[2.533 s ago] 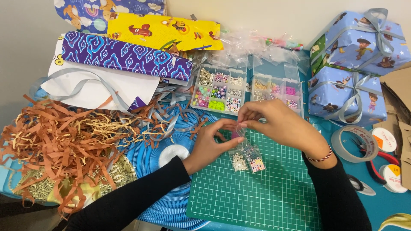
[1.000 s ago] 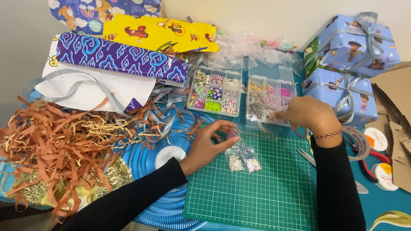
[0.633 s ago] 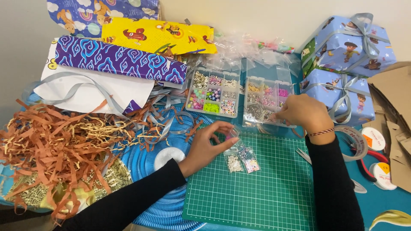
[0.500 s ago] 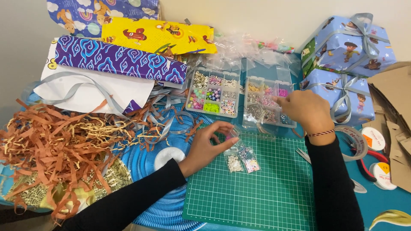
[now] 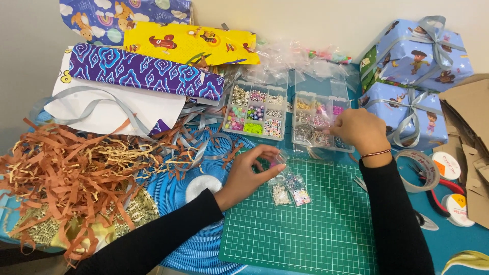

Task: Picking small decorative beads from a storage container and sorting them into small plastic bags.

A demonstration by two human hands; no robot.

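Over green mat [image 5: 316,229], right hand [image 5: 359,131] has seemingly reached bead box [image 5: 320,122].

Two bare hands, no gloves, no rings visible. Left hand [image 5: 249,170]: long black sleeve reaching wrist, snug, plain. Right hand [image 5: 359,133]: same black sleeve, plus thin braided bracelet [image 5: 376,152], red and white with dark strands, just above cuff.

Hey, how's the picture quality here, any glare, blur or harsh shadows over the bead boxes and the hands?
Head view: even, soft light, only faint shadows under the left hand and right hand; slight glare on the clear plastic bags behind the bead boxes; hands and green cutting mat look sharp, beads too small to resolve.
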